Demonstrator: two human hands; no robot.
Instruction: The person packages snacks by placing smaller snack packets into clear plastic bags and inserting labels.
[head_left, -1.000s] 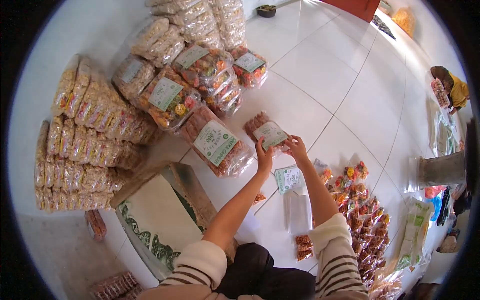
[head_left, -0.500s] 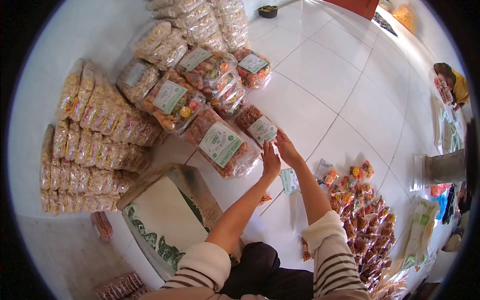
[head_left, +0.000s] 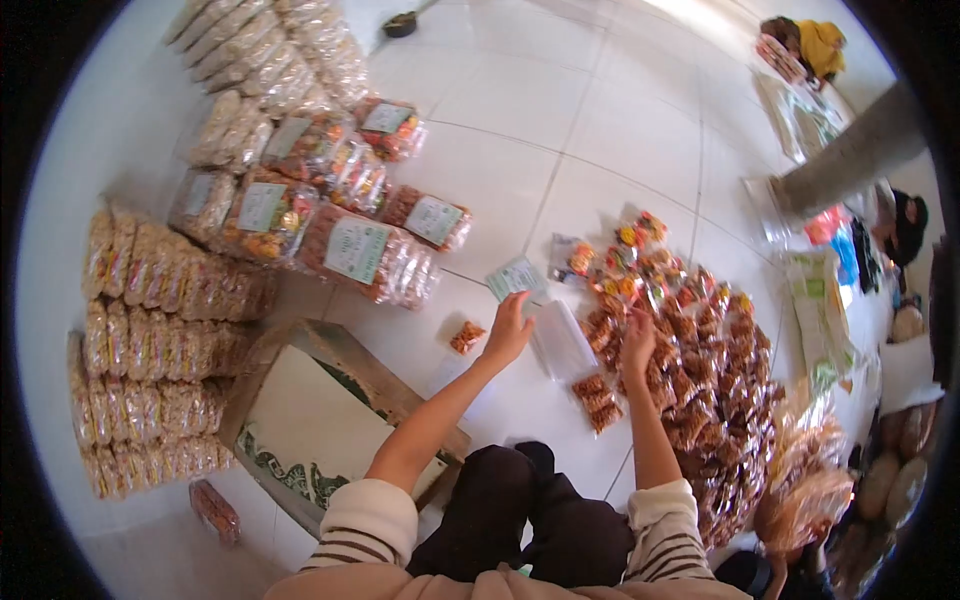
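My left hand [head_left: 510,332] reaches over the floor with its fingers stretched out, their tips at the lower edge of a green and white printed label [head_left: 518,278]. I cannot tell whether they touch it. My right hand [head_left: 638,345] is at the left edge of a heap of small snack packets [head_left: 700,390], fingers extended and nothing visible in them. Between the hands lies a clear plastic bag [head_left: 563,340]. Some small brown snack packets [head_left: 597,402] rest just below it, and a single packet [head_left: 466,337] lies left of my left hand.
Large labelled snack packs [head_left: 350,250] stand at the left, beside tall stacks of bagged snacks [head_left: 160,350]. A worn box [head_left: 330,420] sits by my left forearm. Another person [head_left: 815,50] is at the far right, near a grey pillar [head_left: 850,155].
Both hands have left the labelled brown snack pack, which stays beside the other large packs. My left hand came back towards the label; my right hand moved to the heap. The view turned right.
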